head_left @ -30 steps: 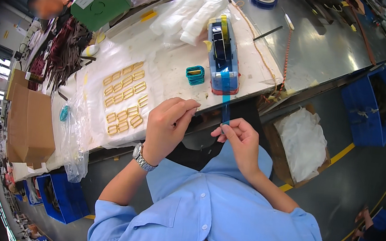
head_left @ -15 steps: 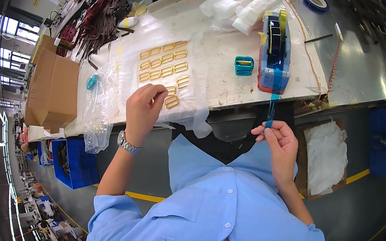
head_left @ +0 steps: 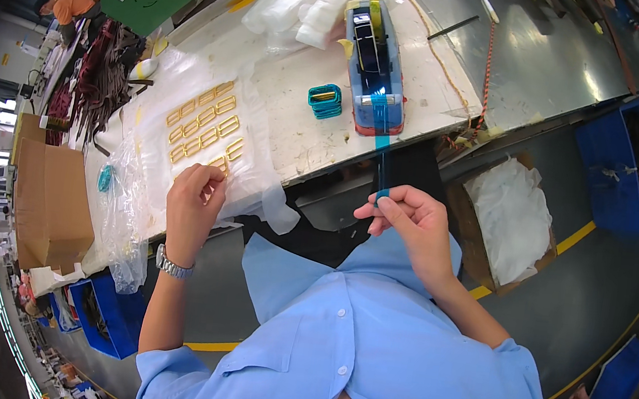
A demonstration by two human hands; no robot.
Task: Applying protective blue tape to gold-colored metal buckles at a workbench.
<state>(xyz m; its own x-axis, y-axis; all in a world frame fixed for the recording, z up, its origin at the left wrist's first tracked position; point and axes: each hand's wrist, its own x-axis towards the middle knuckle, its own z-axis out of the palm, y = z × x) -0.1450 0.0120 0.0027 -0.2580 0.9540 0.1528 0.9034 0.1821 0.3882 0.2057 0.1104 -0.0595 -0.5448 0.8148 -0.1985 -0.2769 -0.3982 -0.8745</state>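
Note:
Several gold rectangular buckles (head_left: 204,119) lie in rows on a translucent plastic sheet (head_left: 256,163) on the white table. At the near end of the rows, my left hand (head_left: 194,203) is bent down with its fingertips pinched together, covering some buckles; whatever it grips is hidden. My right hand (head_left: 417,224) pinches the free end of a blue tape strip (head_left: 382,163) between thumb and fingers. That strip stretches taut over the table edge from a blue tape dispenser (head_left: 391,116). Left of the dispenser stands a small stack of buckles bound in teal tape (head_left: 326,106).
White plastic bags (head_left: 325,6) lie behind the dispenser. A cardboard box (head_left: 53,201) and a clear bag (head_left: 122,226) occupy the table's left end. Below the right side stand a carton of white plastic (head_left: 506,220) and a blue bin (head_left: 618,170). A person in orange (head_left: 79,2) is far left.
The whole view has turned and shifted, so the table appears farther left. My left hand has come down over the nearest buckles, hiding one that showed before. My right hand still grips the tape end.

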